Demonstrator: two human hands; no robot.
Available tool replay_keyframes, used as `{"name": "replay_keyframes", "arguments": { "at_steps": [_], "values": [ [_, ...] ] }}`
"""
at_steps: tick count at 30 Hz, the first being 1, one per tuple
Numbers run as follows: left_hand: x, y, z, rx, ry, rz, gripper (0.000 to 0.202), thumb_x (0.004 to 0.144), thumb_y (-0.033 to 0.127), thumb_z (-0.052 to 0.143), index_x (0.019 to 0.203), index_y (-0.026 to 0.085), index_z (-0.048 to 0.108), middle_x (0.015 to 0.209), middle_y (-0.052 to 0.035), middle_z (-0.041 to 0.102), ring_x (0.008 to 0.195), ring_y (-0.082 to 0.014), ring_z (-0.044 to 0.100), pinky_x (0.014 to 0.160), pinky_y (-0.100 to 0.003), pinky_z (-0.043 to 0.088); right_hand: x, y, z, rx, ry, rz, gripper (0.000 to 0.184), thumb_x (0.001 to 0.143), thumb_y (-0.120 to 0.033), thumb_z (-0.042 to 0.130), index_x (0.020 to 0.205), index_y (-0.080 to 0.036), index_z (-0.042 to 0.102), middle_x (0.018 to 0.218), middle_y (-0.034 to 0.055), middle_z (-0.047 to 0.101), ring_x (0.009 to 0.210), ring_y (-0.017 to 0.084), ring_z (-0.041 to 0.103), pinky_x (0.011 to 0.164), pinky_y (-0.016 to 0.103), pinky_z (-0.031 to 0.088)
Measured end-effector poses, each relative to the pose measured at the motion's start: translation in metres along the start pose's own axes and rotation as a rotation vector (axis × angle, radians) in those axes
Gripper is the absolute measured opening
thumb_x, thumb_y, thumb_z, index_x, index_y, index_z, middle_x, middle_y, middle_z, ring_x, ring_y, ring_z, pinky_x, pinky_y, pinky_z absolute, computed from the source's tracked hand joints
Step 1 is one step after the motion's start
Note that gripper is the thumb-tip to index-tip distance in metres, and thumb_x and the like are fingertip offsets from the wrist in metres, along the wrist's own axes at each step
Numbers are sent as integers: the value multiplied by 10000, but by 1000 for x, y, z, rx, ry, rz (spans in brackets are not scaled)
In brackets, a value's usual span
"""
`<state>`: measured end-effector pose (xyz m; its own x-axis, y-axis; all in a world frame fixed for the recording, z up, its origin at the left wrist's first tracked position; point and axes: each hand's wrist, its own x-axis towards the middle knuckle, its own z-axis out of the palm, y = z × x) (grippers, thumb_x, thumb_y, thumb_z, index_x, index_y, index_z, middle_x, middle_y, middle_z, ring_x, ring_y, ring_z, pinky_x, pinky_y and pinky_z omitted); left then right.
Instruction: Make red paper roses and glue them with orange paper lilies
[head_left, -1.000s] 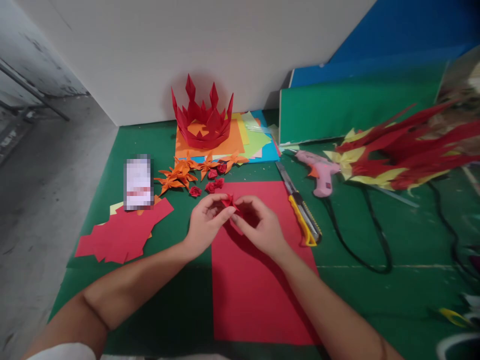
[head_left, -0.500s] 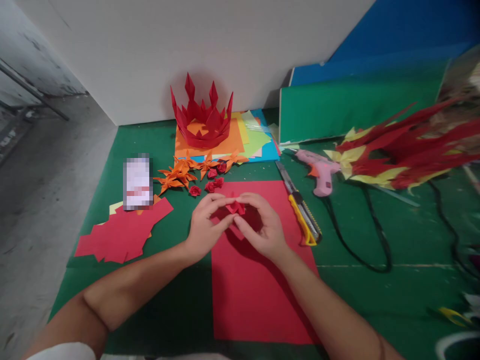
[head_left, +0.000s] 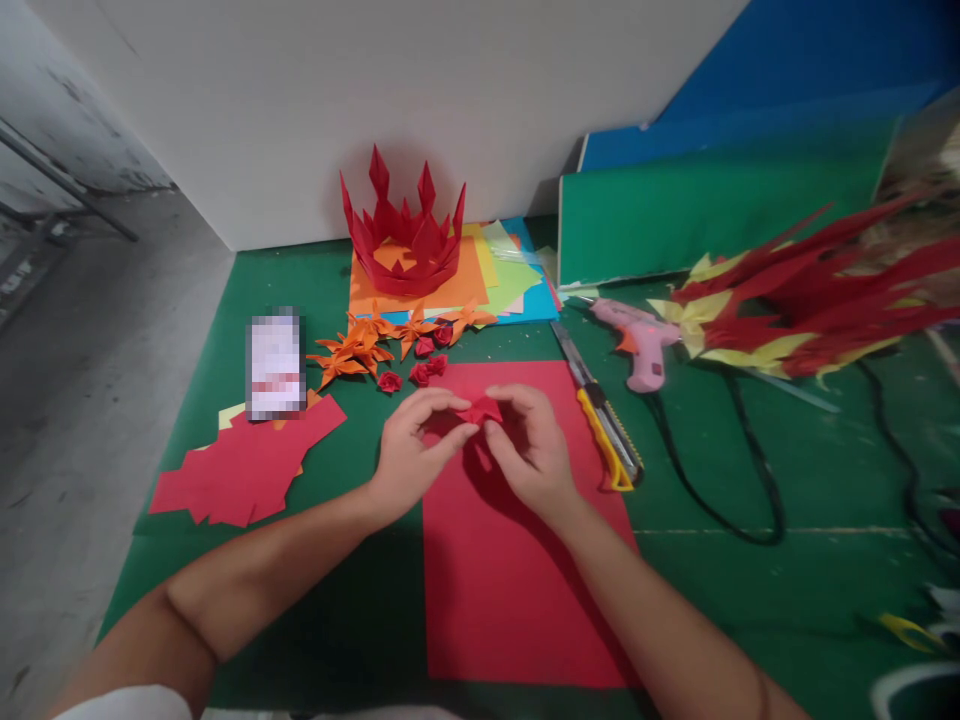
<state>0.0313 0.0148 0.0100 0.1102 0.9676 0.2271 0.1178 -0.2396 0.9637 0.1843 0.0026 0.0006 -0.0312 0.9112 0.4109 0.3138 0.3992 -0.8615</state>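
A small folded piece of red paper (head_left: 481, 411) is held between both hands above a large red sheet (head_left: 525, 590). My left hand (head_left: 417, 450) pinches its left side between thumb and fingers. On the right side, the thumb and fingertips of my right hand (head_left: 531, 447) grip it too. Just beyond my hands lie several small red paper roses (head_left: 427, 373) and several orange folded paper flowers (head_left: 352, 355). To the right of my right hand rests a yellow utility knife (head_left: 606, 435) with its blade out, partly on the red sheet.
A red paper crown (head_left: 405, 255) stands on coloured sheets (head_left: 517, 285) at the back. Cut red pieces (head_left: 247, 465) and a blurred-out phone-like object (head_left: 275, 365) lie left. A pink glue gun (head_left: 637, 340) with a black cord and red-and-yellow paper shapes (head_left: 795, 300) are right.
The folded red paper has turned between my fingers and shows a flatter, pointed face. My right hand has shifted slightly right, and its fingertips are farther from those of my left.
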Motion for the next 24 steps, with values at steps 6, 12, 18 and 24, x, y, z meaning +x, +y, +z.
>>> {"name": "replay_keyframes", "arguments": {
  "at_steps": [6, 12, 18, 24],
  "values": [
    [0, -2, 0, 73, 30, 29, 44, 768, 232, 700, 803, 209, 686, 883, -44, 657, 901, -168, 622, 842, -303, 477, 3, -4, -2, -101, -42, -80, 203, 865, -129, 474, 984, -264, 568, 982, 41, 645, 994, 203, 608, 877, 378, 486],
    [1, 0, 0, 136, 61, 102, 32, 767, 169, 689, 759, 195, 674, 824, -25, 663, 844, -145, 636, 800, -277, 494, 5, -8, -3, -135, -55, -93, 78, 862, -187, 527, 903, -237, 569, 903, 40, 649, 980, 215, 615, 847, 362, 492],
    [1, -2, 0, 111, 73, 129, 69, 757, 139, 692, 800, 191, 676, 840, -25, 664, 825, -134, 638, 780, -264, 508, 6, -8, -1, -118, -30, -47, 45, 861, -190, 542, 851, -232, 557, 885, 39, 643, 916, 198, 623, 796, 335, 500],
    [1, -3, 1, 69, 51, 100, 61, 757, 159, 704, 804, 195, 688, 808, -23, 667, 791, -132, 635, 750, -259, 516, 6, -7, 2, -61, -4, 17, 52, 851, -182, 545, 865, -231, 549, 874, 35, 625, 832, 177, 611, 754, 323, 501]
  ]
}}
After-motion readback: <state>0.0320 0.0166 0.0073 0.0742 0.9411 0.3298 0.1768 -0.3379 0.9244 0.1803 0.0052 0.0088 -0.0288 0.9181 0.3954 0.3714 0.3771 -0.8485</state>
